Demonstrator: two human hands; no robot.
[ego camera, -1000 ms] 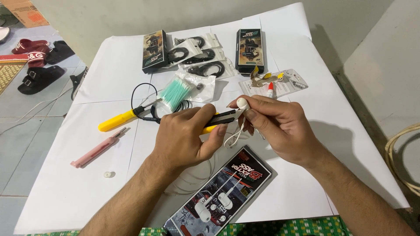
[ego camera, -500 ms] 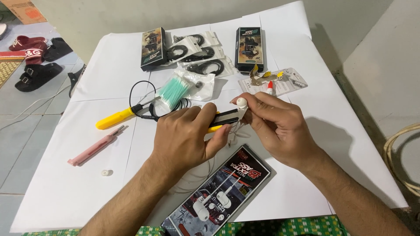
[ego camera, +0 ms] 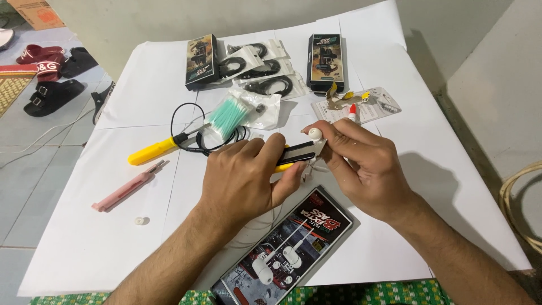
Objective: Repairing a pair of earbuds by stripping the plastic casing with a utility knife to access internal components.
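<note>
Left hand (ego camera: 245,178) grips knife (ego camera: 302,153) (handle mostly hidden); right hand (ego camera: 361,166) pinches white earbud (ego camera: 315,134), cord barely visible.

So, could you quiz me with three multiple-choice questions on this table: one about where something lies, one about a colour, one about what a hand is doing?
1. Where does the pink tool lie?
A. left of both hands
B. on the black boxes
C. under the right hand

2. What colour are the swabs' tips in the clear bag?
A. red
B. teal green
C. black

3. What is the left hand doing?
A. resting flat and empty
B. gripping a yellow-and-black cutter
C. lifting a box

Answers: 1 A, it lies alone on the white paper; 2 B, the bundle shows teal; 3 B, fingers wrap the cutter.
</note>
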